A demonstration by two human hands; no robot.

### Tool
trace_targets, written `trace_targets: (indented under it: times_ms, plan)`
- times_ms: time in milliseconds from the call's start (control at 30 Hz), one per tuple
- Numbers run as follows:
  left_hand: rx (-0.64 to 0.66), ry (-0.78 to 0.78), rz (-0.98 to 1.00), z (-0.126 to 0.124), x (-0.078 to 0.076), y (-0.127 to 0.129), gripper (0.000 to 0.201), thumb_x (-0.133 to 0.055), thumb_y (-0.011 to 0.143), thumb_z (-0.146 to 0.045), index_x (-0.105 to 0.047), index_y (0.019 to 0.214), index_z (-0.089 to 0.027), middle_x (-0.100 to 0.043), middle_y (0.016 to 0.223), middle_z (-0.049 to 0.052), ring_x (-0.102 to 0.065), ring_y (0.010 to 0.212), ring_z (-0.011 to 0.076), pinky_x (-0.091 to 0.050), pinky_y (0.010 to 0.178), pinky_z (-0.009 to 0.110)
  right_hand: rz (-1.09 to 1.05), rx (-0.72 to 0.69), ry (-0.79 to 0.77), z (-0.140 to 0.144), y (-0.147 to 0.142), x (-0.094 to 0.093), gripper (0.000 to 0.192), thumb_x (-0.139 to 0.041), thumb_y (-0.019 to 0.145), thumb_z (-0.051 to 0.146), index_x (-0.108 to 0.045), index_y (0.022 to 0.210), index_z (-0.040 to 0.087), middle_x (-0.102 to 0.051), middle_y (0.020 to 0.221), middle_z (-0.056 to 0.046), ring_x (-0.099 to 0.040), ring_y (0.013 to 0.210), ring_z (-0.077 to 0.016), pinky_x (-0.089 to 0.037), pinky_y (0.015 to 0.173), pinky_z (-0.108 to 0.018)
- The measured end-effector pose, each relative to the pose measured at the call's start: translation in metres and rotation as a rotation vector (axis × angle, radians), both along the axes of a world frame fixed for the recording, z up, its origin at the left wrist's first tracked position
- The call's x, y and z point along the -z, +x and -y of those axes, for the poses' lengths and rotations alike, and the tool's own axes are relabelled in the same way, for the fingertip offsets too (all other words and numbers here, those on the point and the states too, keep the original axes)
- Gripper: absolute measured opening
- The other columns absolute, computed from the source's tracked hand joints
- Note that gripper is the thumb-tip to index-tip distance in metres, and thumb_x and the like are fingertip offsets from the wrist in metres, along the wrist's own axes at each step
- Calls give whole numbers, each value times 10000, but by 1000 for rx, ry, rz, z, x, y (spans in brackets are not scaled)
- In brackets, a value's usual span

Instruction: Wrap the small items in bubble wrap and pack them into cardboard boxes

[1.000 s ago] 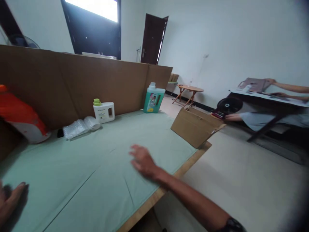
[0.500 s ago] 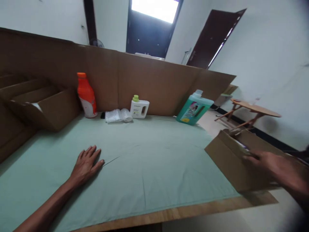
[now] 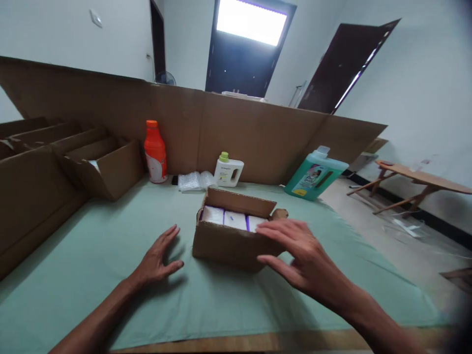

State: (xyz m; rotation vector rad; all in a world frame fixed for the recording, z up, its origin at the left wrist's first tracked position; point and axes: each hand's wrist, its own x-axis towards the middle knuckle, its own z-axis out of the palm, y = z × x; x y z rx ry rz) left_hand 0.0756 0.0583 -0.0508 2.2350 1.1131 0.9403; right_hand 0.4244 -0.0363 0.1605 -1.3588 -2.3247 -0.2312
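Small open cardboard box (image 3: 236, 236) sat mid-bench on the green cloth (image 3: 110, 265), flaps up, three white wrapped packs (image 3: 232, 219) visible inside, side by side

Right hand (image 3: 302, 255) was on the box's near right corner, fingers spread over the top edge and thumb low against the front wall; a loose steadying contact, not a closed grip. Left hand (image 3: 157, 258) lay flat on the cloth just left of the box, fingers splayed, holding nothing and not touching the cardboard

Step in hand, by my read: positioning the box in front of the body; it looked roughly squared up and resting on the bench

Next move would call for both hands at the box: left needs to close the small gap to the left wall so the box is braced from both sides before anything goes in or comes out. The rear flap (image 3: 239, 199) stood upright and the right side flap (image 3: 278, 214) stuck out, so access from above is clear

Rest of the bench: orange bottle (image 3: 155, 152), bubble wrap (image 3: 195, 181) and white jug with a green cap (image 3: 228, 171) in a row at the cardboard back wall (image 3: 239, 132), teal detergent jug (image 3: 315, 173) at far right, empty open cartons (image 3: 99, 164) stacked on the left. All well apart from the hands
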Motion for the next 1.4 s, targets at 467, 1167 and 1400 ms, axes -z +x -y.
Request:
trace_targets:
  times_ms: [467, 1167, 1400]
  plan:
    - [9, -211, 179, -2, -9, 62, 767, -532, 894, -266, -221, 1595, -243, -371, 1606, 117, -384, 1463, 298, -319, 1208, 522, -797, 427, -586, -46, 28, 158, 471, -723, 625, 534, -700, 919, 166, -787, 941, -148, -731, 885, -360, -597, 752, -439]
    - [-514, -24, 128, -245, -48, 86, 218, -616, 745, -87, -735, 903, -179, -641, 1321, 160, -506, 1313, 351, -313, 1130, 548, -864, 487, -553, -73, 42, 186, 446, -747, 683, 545, -692, 956, 197, -789, 944, -113, -737, 909, -343, -621, 784, -420]
    - [-601, -63, 458, -189, -85, 19, 316, -554, 811, -384, -718, 934, -143, -722, 967, 82, -664, 938, 233, -512, 873, 349, -852, 463, -527, -75, 45, 190, 480, -726, 684, 560, -678, 984, 189, -783, 976, -118, -731, 935, -340, -610, 797, -422]
